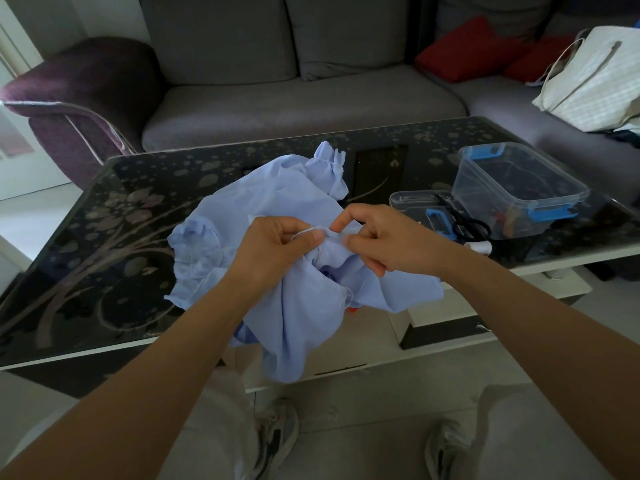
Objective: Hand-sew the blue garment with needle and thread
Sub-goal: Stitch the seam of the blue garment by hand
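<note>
- Dark floral-patterned glass coffee table (104, 237) is standing before a grey sofa (277, 98); crumpled pale-blue cotton garment (277, 202) is lying on its near edge, partly hanging off.
- Left hand (277, 247) is pinching a raised fold of the cloth; right hand (381, 237) is pinching just beside it, forefinger arched.
- Judged step: mid-stitch at the fold. The next move is calling for a steady pull-through without puckering.
- Needle is not showing; thin pale strand (304, 232) by the left thumb is possibly thread. Fingers are hiding the seam.
</note>
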